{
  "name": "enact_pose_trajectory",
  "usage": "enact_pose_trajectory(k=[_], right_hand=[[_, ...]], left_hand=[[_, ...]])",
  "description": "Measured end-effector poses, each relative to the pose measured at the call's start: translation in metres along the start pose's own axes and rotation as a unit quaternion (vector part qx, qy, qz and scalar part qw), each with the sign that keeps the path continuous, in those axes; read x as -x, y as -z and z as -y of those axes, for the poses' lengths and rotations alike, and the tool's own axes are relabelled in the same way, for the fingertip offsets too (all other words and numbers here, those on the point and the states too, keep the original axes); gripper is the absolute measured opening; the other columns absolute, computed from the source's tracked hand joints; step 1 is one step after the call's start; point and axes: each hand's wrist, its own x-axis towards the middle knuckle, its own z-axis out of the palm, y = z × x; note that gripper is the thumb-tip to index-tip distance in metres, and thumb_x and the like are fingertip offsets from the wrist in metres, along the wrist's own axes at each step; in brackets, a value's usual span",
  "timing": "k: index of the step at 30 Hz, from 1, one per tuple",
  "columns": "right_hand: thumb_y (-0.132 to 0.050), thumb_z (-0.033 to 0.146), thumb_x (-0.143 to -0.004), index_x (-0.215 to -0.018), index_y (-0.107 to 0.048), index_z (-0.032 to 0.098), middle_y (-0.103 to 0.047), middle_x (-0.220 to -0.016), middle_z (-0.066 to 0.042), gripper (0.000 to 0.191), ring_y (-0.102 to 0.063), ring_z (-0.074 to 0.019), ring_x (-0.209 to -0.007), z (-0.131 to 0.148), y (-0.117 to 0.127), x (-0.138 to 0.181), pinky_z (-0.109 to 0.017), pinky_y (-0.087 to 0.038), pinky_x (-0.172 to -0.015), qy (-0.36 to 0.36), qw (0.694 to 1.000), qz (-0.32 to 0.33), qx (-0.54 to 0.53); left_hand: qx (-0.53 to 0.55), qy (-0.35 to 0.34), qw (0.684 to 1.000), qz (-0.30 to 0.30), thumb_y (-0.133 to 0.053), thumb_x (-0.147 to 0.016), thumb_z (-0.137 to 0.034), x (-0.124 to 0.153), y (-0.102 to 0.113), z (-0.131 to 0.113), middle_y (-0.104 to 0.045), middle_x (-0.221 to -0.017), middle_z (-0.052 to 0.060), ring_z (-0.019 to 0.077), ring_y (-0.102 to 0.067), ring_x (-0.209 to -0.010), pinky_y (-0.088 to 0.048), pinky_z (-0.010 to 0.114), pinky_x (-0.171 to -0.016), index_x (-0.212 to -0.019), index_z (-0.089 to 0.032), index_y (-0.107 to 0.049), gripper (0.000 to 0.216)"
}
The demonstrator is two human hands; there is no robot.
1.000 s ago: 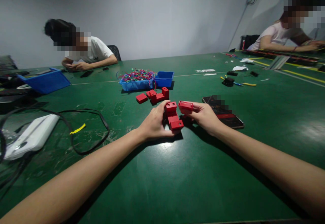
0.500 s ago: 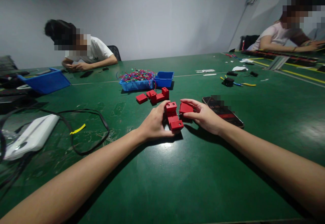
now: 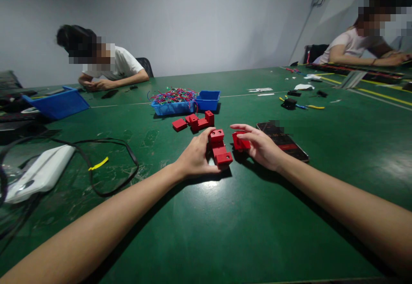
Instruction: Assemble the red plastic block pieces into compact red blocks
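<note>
My left hand (image 3: 197,154) is closed around a red block (image 3: 220,150) whose two raised ends have small round holes. Thumb and fingers grip it from the left side, low over the table. Just to its right, my right hand (image 3: 263,147) holds a smaller red piece (image 3: 240,143) in its fingers, part of which they cover. A narrow gap separates the two red parts. Beyond my left hand lie another red block with raised ends (image 3: 202,123) and a flat red piece (image 3: 179,125).
Behind the red parts stand a blue bin of coloured wires (image 3: 175,108) and a smaller blue bin (image 3: 208,100). A phone (image 3: 291,146) lies beside my right hand. Black cable (image 3: 128,181) and a white device (image 3: 41,174) are at left. Two people sit across the table.
My right hand has shifted slightly right, away from the block, and the red piece in it has turned to show another side. My left hand and its block stay still.
</note>
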Motion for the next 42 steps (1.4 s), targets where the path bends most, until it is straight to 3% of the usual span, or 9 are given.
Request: enact_pose_trajectory(k=[4,8,17,24,27,32,38,42], right_hand=[[-0.077,0.024,-0.069,-0.108,-0.067,0.024,-0.069,-0.089,0.0,0.04,-0.062,-0.0145,-0.07,0.0,0.0,0.002,-0.029,-0.048,-0.067,0.002,1.0,0.006,0.006],[-0.078,0.02,-0.066,-0.109,-0.066,0.023,-0.066,-0.08,0.003,0.045,-0.058,-0.012,-0.064,-0.002,0.0,0.001,-0.027,-0.045,-0.064,0.008,1.0,0.007,0.013],[-0.061,0.026,-0.073,-0.098,-0.067,0.021,-0.058,-0.074,0.001,0.027,-0.056,-0.0149,-0.061,0.003,0.001,-0.002,-0.029,-0.044,-0.056,-0.032,0.997,-0.005,-0.073],[-0.068,0.03,-0.071,-0.083,-0.067,0.02,-0.056,-0.069,0.001,0.016,-0.051,-0.0124,-0.057,-0.001,0.002,-0.003,-0.026,-0.041,-0.05,-0.004,0.998,-0.019,-0.051],[-0.079,0.035,-0.068,-0.085,-0.064,0.02,-0.058,-0.068,0.003,0.027,-0.051,-0.0112,-0.058,-0.005,0.002,-0.005,-0.025,-0.042,-0.053,0.014,0.999,-0.025,-0.017],[-0.09,0.033,-0.057,-0.097,-0.062,0.02,-0.066,-0.082,0.003,0.051,-0.06,-0.0109,-0.068,-0.01,0.003,-0.006,-0.026,-0.049,-0.066,0.035,0.999,-0.025,0.017],[-0.092,0.027,-0.054,-0.109,-0.057,0.024,-0.07,-0.089,0.002,0.065,-0.067,-0.0138,-0.077,-0.014,0.005,-0.007,-0.027,-0.054,-0.073,0.052,0.998,-0.041,0.02],[-0.094,0.026,-0.049,-0.1,-0.06,0.021,-0.073,-0.086,0.001,0.061,-0.069,-0.0154,-0.077,-0.015,0.005,-0.008,-0.029,-0.055,-0.075,0.049,0.997,-0.05,0.019]], left_hand=[[0.0,0.005,1.0,-0.001,-0.082,-0.064,-0.042,0.0,0.0,0.0,-0.052,-0.14,0.018,0.0375,-0.053,-0.128,-0.042,0.056,-0.108,-0.145,-0.021,-0.026,0.101],[0.001,0.003,1.0,0.0,-0.083,-0.063,-0.042,0.0,0.0,0.0,-0.052,-0.14,0.019,0.0379,-0.054,-0.127,-0.043,0.057,-0.107,-0.145,-0.02,-0.027,0.102],[0.002,0.003,1.0,-0.003,-0.082,-0.064,-0.044,-0.001,0.001,-0.001,-0.052,-0.139,0.021,0.0381,-0.055,-0.126,-0.043,0.058,-0.107,-0.144,-0.017,-0.028,0.101],[0.001,0.002,1.0,-0.003,-0.081,-0.064,-0.045,-0.002,0.0,-0.001,-0.053,-0.138,0.02,0.037,-0.056,-0.124,-0.044,0.056,-0.106,-0.144,-0.018,-0.028,0.099],[0.002,-0.003,1.0,-0.003,-0.081,-0.064,-0.045,-0.002,0.0,0.0,-0.053,-0.138,0.02,0.0366,-0.056,-0.124,-0.044,0.055,-0.106,-0.144,-0.018,-0.027,0.099],[0.0,-0.007,1.0,-0.005,-0.081,-0.065,-0.045,-0.002,-0.001,0.001,-0.054,-0.138,0.02,0.0365,-0.057,-0.123,-0.045,0.054,-0.105,-0.143,-0.017,-0.027,0.099],[-0.001,-0.02,1.0,-0.008,-0.081,-0.065,-0.044,-0.001,0.0,0.001,-0.053,-0.139,0.02,0.0363,-0.055,-0.127,-0.045,0.053,-0.107,-0.144,-0.017,-0.027,0.099],[0.002,-0.022,1.0,-0.006,-0.081,-0.066,-0.044,-0.001,0.0,0.0,-0.054,-0.14,0.019,0.0362,-0.055,-0.127,-0.045,0.053,-0.107,-0.144,-0.019,-0.027,0.099]])
